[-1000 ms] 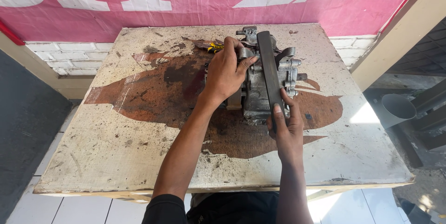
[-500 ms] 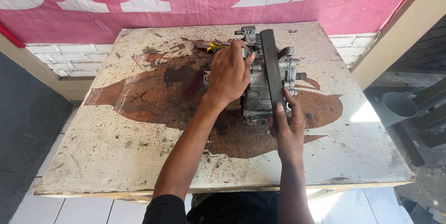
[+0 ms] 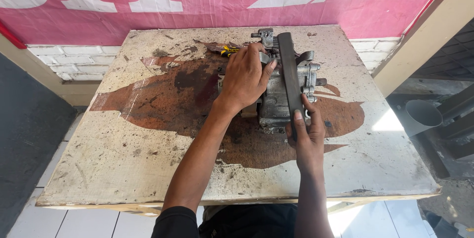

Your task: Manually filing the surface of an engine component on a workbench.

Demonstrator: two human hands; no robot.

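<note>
A grey metal engine part (image 3: 281, 95) lies on a worn, rust-stained table (image 3: 148, 159). A long dark flat bar (image 3: 290, 77) rests lengthwise on top of it. My left hand (image 3: 244, 77) lies over the left side of the part, fingers curled onto its upper edge. My right hand (image 3: 306, 137) grips the near end of the dark bar, fingers along its sides. A small yellow-handled tool (image 3: 228, 50) lies just beyond my left hand, partly hidden.
A pink and white banner (image 3: 197, 1) hangs behind the table above a white brick ledge. A grey pipe end (image 3: 423, 115) sits off the table's right edge. White floor tiles show below the near edge.
Both hands stay on the part and bar. My left hand has shifted slightly toward the upper edge of the part.
</note>
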